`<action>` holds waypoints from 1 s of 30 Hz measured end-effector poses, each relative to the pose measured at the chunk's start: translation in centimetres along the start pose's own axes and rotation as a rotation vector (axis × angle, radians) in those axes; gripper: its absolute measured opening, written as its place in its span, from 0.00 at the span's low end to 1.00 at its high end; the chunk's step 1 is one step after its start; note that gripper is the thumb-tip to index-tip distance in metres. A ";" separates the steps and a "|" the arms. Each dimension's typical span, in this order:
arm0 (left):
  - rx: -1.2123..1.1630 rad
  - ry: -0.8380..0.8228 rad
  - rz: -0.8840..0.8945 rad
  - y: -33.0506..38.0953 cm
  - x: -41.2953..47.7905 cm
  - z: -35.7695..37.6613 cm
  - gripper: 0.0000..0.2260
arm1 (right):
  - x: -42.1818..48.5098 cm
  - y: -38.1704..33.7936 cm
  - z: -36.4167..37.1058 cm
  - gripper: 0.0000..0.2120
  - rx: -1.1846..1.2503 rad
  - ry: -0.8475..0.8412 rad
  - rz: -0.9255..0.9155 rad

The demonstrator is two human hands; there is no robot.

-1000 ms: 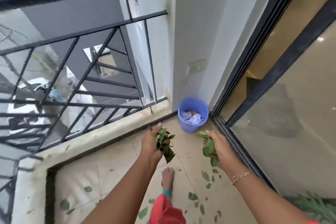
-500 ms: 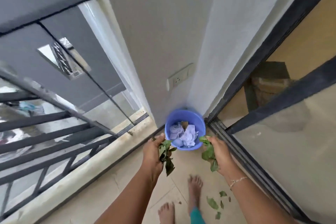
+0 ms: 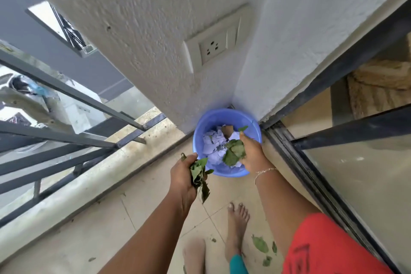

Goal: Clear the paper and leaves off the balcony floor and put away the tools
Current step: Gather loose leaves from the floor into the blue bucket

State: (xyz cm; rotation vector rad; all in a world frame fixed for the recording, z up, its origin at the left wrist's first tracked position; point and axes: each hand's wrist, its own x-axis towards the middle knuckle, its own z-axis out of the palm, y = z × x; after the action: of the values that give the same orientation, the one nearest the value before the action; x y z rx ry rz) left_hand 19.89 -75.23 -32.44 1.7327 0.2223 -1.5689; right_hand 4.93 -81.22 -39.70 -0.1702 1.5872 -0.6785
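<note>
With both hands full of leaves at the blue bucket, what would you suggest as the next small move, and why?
Probably open the right hand: its leaves already hang over the paper inside the bucket, while the left hand is short of the rim.

Leaf-filled hands (image 3: 252,151) over blue paper-filled bucket (image 3: 208,121)

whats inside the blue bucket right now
Crumpled white paper fills the blue bucket, with a brown scrap on top. The right hand holds leaves over it. The bottom is covered.
</note>
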 end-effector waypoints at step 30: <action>1.274 -0.206 0.583 0.9 -4.7 1.2 0.32 | -10.0 1.3 -6.0 0.17 -0.592 0.044 -0.301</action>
State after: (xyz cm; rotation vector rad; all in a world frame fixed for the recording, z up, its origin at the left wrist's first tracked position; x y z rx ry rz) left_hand 18.43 -74.94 -27.74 2.1326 -1.5445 -1.4455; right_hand 1.13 -73.34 -31.88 -0.8473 1.7883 -0.4210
